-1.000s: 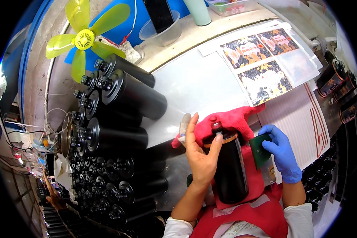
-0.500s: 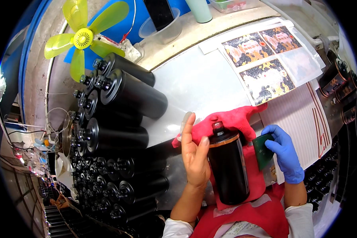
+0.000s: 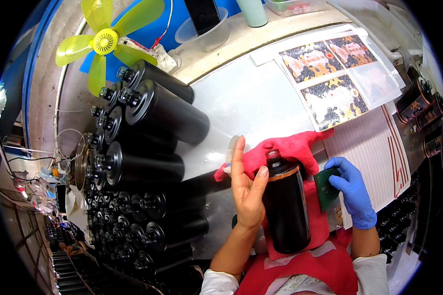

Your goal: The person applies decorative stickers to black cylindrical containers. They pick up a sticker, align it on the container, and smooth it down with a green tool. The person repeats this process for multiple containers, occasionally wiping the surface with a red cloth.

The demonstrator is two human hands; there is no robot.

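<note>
A glossy black bottle (image 3: 286, 211) with a copper-coloured band at its shoulder lies on a red cloth (image 3: 302, 146), its neck pointing away from me. My bare left hand (image 3: 248, 199) is at its left side, open, fingers stretched and the thumb by the shoulder; whether the palm touches the glass I cannot tell. Something pale and translucent shows behind the index finger. In a blue glove, my right hand (image 3: 353, 194) grips a dark green flat scraper (image 3: 327, 191) between thumb and fingers, just right of the bottle and apart from it.
Many black bottles (image 3: 170, 110) lie stacked on the left, necks leftward. Printed decal sheets (image 3: 325, 81) rest at the upper right above a striped sheet (image 3: 366, 152). A yellow-green fan (image 3: 105, 42), a plastic bowl (image 3: 204, 39) with a phone and a pale green cup (image 3: 253, 14) stand behind.
My left thumb has shifted slightly right and toward the bottle's shoulder. The bottle's neck has tipped a little to the right. My right hand keeps the scraper nearly in the same place.
</note>
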